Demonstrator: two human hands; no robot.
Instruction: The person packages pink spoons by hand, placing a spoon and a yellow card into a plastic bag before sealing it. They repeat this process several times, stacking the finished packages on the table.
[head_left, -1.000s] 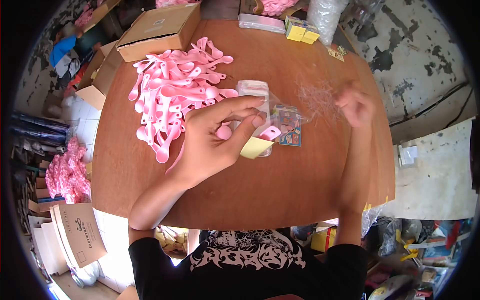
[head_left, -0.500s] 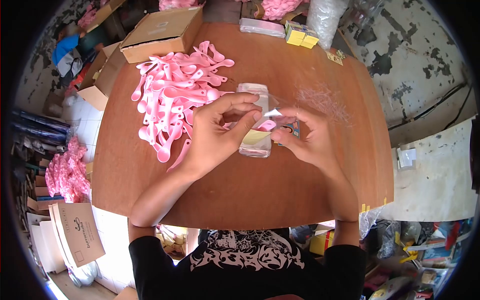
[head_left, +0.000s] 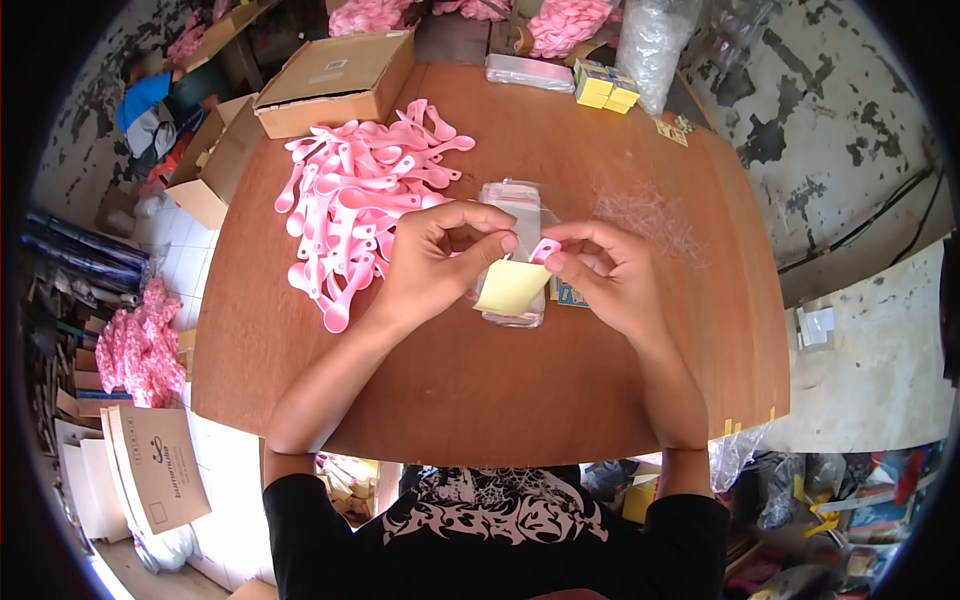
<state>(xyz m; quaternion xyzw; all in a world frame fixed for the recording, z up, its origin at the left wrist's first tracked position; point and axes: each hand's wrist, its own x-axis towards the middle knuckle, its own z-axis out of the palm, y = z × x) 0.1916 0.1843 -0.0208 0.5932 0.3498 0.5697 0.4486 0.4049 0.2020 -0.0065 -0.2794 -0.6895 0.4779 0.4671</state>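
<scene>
My left hand [head_left: 440, 262] is closed in a pinch on the edge of what looks like a small clear plastic bag, hard to make out against the background. A yellow card [head_left: 512, 288] hangs tilted just below its fingertips. Between thumb and fingers, my right hand [head_left: 612, 272] grips the holed handle end of a pink measuring spoon [head_left: 545, 250]; the spoon's other end is hidden. Beneath both hands lies a stack of clear plastic bags [head_left: 513, 203] on the table. Partly behind my right hand, a blue printed card [head_left: 572, 294] lies on the tabletop.
A heap of pink spoons [head_left: 365, 190] covers the left of the wooden table [head_left: 480, 400]. A cardboard box [head_left: 335, 80], a flat clear pack [head_left: 530, 72] and yellow card stacks [head_left: 605, 87] stand at the back. Clear plastic strips [head_left: 650, 225] lie right. A person [head_left: 147, 108] is far left.
The yellow card has swung down and shows more of its face. The pink spoon's handle end is now between my right fingertips, where a white flap showed before. The view has shifted slightly.
</scene>
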